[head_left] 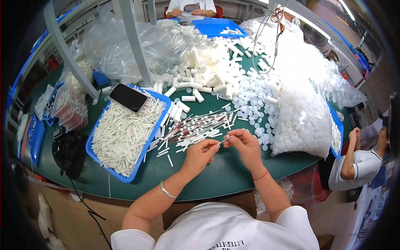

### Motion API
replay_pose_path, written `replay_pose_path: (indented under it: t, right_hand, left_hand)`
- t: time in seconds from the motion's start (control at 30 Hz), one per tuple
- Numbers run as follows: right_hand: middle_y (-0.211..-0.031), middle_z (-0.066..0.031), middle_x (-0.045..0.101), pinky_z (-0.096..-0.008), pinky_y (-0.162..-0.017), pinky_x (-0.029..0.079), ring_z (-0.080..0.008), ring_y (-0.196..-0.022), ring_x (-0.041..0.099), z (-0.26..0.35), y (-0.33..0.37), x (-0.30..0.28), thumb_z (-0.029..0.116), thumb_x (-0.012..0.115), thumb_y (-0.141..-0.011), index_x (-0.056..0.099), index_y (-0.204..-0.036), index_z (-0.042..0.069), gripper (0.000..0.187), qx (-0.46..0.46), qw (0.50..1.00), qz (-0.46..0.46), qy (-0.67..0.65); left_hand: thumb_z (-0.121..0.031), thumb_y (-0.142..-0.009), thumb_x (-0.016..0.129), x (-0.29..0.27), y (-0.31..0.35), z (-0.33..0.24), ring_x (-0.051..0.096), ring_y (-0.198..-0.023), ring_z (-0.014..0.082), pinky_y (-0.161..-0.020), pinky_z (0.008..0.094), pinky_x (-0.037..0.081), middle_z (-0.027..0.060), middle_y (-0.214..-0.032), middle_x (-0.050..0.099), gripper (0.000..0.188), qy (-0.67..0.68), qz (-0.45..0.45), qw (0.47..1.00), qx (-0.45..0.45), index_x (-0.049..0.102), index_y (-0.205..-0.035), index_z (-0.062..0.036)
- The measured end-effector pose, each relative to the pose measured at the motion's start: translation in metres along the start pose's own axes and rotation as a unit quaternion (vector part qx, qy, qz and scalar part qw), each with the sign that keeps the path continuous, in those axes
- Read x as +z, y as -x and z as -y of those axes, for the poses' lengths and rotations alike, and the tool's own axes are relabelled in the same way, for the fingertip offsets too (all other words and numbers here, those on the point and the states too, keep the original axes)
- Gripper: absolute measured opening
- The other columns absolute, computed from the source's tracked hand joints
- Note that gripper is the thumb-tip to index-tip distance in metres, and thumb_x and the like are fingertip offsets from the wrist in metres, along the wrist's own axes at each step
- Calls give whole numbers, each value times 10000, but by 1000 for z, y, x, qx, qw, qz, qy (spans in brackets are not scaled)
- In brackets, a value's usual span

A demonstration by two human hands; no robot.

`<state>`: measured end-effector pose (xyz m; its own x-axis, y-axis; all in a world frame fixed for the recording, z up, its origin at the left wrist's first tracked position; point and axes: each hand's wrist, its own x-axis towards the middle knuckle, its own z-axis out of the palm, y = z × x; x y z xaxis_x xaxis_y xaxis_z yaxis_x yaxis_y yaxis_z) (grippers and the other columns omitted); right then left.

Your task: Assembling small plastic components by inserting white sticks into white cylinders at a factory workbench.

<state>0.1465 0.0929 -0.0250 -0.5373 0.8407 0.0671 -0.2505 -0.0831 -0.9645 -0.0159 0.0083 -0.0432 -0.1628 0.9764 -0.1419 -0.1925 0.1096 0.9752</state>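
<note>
My left hand (200, 155) and my right hand (245, 146) meet over the near part of the green table, fingertips pinched close together. A thin white stick (223, 140) runs between them, its left end in my left fingers and its right end at my right fingertips. Whether the right fingers also pinch another small piece is too small to tell. Just beyond my hands lies a loose pile of thin white sticks and reddish wire-like pieces (200, 127). A blue tray (132, 177) full of short white sticks (118, 139) stands left of my left hand, with a black phone (128, 97) on it.
White cylinders (198, 96) and translucent discs (254, 104) are heaped beyond. A clear bag of discs (302, 121) stands right; a black bag (68, 152) lies left. Grey posts (135, 41) rise from the table (216, 179). Other people sit across (193, 6) and right (354, 166).
</note>
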Motion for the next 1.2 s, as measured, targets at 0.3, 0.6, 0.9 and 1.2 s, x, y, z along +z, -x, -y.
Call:
replay_pose_path:
  t: [0.3, 0.6, 0.9, 1.2]
  right_hand:
    - [-1009, -53, 623, -221, -792, 479, -92, -905, 578, -10, 18, -2, 5, 623, -892, 616, -1024, -7, 133, 4, 1000, -2, 7]
    - [-979, -34, 614, -200, -749, 463, -74, -843, 573, -8, 27, -29, 22, 642, -887, 626, -976, 14, 91, -4, 999, -44, 0]
    - [-947, -150, 652, -295, -725, 567, -231, -847, 682, 25, 31, -58, 47, 461, -970, 496, -1017, 11, 68, -82, 984, -157, 9]
    - [-790, -20, 593, -185, -536, 440, -53, -619, 539, 29, 37, -72, 94, 624, -915, 637, -1009, -9, 140, -26, 972, -198, 127]
  left_hand:
    - [-98, -862, 690, 18, 6, -4, 547, -545, 49, -485, 192, 432, 20, -755, 636, 127, -171, -50, 975, 130, 667, -947, -6]
    - [-143, -905, 645, 32, -19, -15, 578, -560, 79, -487, 198, 447, 73, -806, 658, 170, -48, 86, 995, -35, 623, -958, 18]
    - [-169, -836, 697, 64, -80, 5, 599, -679, 190, -603, 309, 485, 95, -961, 614, 333, -365, 21, 882, 298, 614, -1122, -22]
    - [-110, -839, 667, 76, -110, 16, 622, -821, 233, -727, 320, 505, 93, -914, 630, 191, -419, 65, 850, 312, 652, -1001, -10]
